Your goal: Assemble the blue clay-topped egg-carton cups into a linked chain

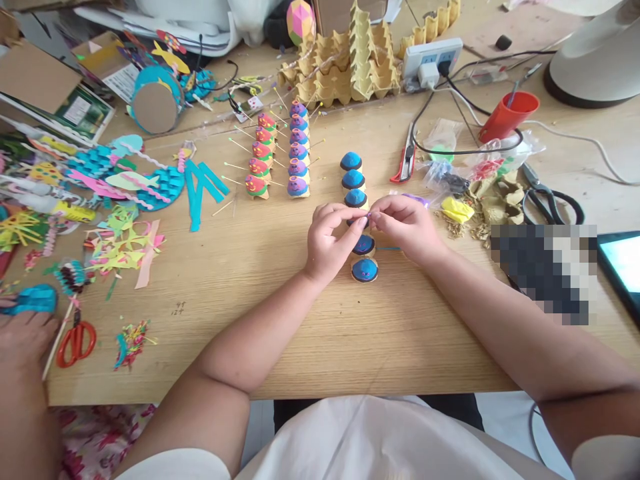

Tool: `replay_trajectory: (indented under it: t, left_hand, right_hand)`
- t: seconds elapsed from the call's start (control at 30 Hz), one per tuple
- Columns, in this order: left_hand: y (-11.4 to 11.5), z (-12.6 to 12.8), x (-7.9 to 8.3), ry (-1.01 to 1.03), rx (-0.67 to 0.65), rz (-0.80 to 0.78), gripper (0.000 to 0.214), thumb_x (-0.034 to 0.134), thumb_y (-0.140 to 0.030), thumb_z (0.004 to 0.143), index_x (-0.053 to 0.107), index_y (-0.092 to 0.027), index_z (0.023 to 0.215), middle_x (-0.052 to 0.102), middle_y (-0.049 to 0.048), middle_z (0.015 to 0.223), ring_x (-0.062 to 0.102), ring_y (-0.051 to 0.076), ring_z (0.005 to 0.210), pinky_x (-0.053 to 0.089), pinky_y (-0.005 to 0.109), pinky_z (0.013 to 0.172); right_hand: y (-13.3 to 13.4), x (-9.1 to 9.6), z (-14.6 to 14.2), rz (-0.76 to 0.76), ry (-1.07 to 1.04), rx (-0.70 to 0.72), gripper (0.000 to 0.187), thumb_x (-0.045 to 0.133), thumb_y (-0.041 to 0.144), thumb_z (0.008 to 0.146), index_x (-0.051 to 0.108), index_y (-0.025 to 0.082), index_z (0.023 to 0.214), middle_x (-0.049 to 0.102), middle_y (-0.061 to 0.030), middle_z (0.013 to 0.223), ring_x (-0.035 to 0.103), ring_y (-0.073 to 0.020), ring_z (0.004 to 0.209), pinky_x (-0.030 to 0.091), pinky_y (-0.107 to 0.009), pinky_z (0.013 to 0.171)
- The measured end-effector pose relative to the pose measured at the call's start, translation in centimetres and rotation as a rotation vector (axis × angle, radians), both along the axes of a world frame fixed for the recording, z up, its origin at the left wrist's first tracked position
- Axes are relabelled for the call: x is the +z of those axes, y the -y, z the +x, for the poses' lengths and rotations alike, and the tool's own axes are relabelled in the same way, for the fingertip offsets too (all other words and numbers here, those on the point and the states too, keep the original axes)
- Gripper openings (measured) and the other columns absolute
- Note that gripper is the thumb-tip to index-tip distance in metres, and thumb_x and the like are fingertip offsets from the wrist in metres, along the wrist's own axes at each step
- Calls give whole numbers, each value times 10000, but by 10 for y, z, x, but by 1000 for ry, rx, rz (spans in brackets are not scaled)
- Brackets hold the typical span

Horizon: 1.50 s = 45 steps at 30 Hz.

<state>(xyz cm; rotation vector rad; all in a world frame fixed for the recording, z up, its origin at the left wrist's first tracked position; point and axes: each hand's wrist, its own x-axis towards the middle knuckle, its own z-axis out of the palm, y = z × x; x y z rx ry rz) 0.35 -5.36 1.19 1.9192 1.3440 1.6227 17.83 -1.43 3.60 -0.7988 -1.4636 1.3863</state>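
My left hand (331, 245) and my right hand (411, 228) meet over a column of blue-topped egg-carton cups. Thumb and forefinger of each are pinched together on a tiny purple bit of modelling clay (369, 215), mostly covered by the fingertips. Below them, the nearest blue cup (365, 269) carries small purplish marks on its dome, as does the blue cup (364, 245) behind it. Farther back, another blue cup (351, 161) has a plain dome with a dark rim. My fingers partly hide one cup in the middle of the column. Some purple clay (417, 200) lies just behind my right hand.
Left of the column stand rows of purple cups (299, 186) and red-green cups (257, 186) with protruding pins. A utility knife (404, 160), yellow clay (457, 210), black scissors (550, 200) and a tablet (623, 267) lie rightward. Another person's hand (25, 333) is at far left.
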Motion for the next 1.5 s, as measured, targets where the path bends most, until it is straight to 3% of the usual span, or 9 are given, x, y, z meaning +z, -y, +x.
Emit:
replay_trajectory:
  t: [0.23, 0.73, 1.17, 1.5]
  left_hand:
    - [0, 0, 0, 8, 13, 3, 174, 705, -401, 1009, 811, -264, 992, 793, 17, 962, 711, 168, 972, 548, 357, 942]
    - [-1, 0, -1, 29, 26, -29, 209, 703, -432, 1006, 796, -261, 929, 787, 21, 933, 716, 173, 962, 559, 366, 944]
    - [0, -1, -2, 131, -60, -103, 228, 680, -448, 1019, 820, -269, 1005, 783, 36, 994, 718, 183, 1024, 555, 370, 998]
    - [-1, 0, -2, 172, -84, -113, 110, 735, -325, 984, 829, -270, 1001, 787, 24, 997, 705, 173, 1022, 536, 358, 1008]
  right_hand:
    - [2, 1, -2, -25, 18, -1, 468, 888, 634, 754, 720, 198, 775, 672, -10, 750, 563, -134, 710, 493, -289, 687]
    - [-1, -6, 0, -10, 92, 28, 387, 867, 565, 806, 728, 204, 805, 660, -5, 740, 538, -130, 685, 468, -286, 637]
    - [-1, -6, 0, -47, 56, 62, 400, 852, 580, 822, 726, 201, 812, 675, -8, 742, 572, -135, 696, 481, -290, 658]
    - [0, -6, -1, -57, 40, 75, 351, 867, 519, 815, 732, 195, 797, 684, -7, 745, 582, -132, 702, 470, -288, 668]
